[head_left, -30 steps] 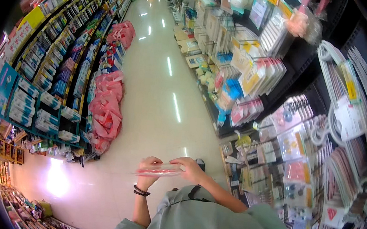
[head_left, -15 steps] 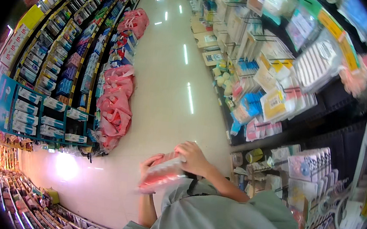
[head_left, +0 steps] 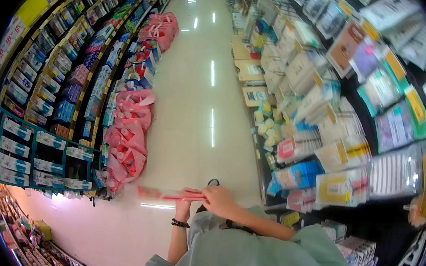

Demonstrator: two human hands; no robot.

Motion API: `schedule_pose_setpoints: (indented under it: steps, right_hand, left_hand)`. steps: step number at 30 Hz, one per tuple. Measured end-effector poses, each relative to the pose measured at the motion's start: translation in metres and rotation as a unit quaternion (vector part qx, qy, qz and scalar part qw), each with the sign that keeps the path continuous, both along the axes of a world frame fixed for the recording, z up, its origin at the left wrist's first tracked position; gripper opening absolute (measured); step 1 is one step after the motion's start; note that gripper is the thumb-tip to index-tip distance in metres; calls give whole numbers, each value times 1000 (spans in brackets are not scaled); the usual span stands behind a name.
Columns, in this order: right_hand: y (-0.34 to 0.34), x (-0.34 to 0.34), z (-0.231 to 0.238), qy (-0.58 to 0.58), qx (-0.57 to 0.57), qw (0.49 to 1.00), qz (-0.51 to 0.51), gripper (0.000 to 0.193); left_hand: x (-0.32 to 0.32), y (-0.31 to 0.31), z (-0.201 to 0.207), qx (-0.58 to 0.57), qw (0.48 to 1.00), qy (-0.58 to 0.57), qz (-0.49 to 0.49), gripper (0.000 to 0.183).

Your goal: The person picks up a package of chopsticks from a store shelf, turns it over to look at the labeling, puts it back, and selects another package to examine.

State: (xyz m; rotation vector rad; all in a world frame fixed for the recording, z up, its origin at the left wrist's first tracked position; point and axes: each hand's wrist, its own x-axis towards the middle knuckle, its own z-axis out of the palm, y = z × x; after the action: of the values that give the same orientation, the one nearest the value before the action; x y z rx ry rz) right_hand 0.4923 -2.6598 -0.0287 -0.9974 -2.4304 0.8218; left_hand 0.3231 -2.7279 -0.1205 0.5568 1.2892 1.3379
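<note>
A thin, flat red-and-white package [head_left: 162, 195] is held out in front of my body, turned almost edge-on and smeared by motion at its far left end. My left hand [head_left: 184, 205] grips it near its middle, fingers bent around the edge. At its right end my right hand [head_left: 218, 201] is closed on it, close beside the left. A dark bead bracelet [head_left: 180, 223] circles my left wrist. What is printed on the package's face cannot be seen from here.
Shelves of boxed goods [head_left: 77, 74] line the left, with pink plastic bags [head_left: 129, 135] along their foot. On the right hang packaged goods [head_left: 344, 156] on hooks. A teal display rack [head_left: 43, 160] stands at the near left. Pale shiny floor [head_left: 191, 95] runs between.
The package has tipped from showing its broad face to nearly edge-on. Both hands have shifted, and the left now sits closer to the right. The view has turned toward the right-hand shelves.
</note>
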Motion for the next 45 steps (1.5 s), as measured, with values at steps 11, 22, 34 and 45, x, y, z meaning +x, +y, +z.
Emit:
schedule_pose_setpoints:
  steps: [11,22,34,45]
  right_hand:
    - [142,-47,-57,427,-500,751,-57,16]
    - [331,-91,-27,401,-488,775,-17,16]
    - [565,-183,35,122,-99,986,51,28]
    - [676,-334,40,71,-78,977,185,23]
  left_hand:
    - [-19,196,183,339,703,584,-223,25]
    - [-87,349,168,236,744,588,-211,23]
    - [-201,523,120,74,892,438,-86,15]
    - [-290,616,25,-11,995,-7,102,26]
